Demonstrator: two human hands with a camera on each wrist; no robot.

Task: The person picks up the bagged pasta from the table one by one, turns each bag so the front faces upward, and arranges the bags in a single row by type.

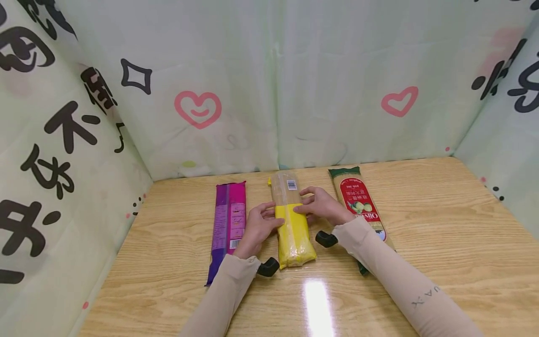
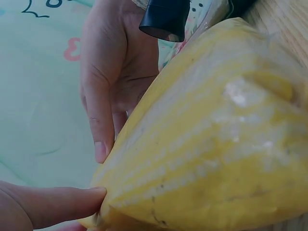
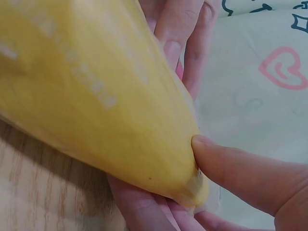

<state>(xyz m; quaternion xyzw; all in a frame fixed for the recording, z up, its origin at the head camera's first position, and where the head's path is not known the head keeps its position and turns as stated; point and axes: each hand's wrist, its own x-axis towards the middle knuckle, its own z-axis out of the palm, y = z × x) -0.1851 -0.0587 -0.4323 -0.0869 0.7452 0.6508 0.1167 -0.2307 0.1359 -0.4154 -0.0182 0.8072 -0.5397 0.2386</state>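
Observation:
A long noodle packet (image 1: 294, 234), clear film with a yellow panel and a small barcode label, lies lengthwise at the middle of the table between both hands. My left hand (image 1: 260, 228) grips its left edge, thumb on top and fingers at the side. Opposite, my right hand (image 1: 324, 206) pinches the right edge; in the right wrist view its thumb (image 3: 240, 168) presses the yellow film while the other fingers reach underneath. The packet's near end rests close over the wood. Left of it lies a purple and pink packet (image 1: 229, 220), partly behind my left wrist.
To the right, a green and red pasta packet (image 1: 358, 196) lies slanted, partly covered by my right forearm. The wooden table (image 1: 442, 210) meets a pale printed curtain (image 1: 328, 93) at the back and sides. A dark wrist camera (image 1: 268, 267) sits at my left cuff.

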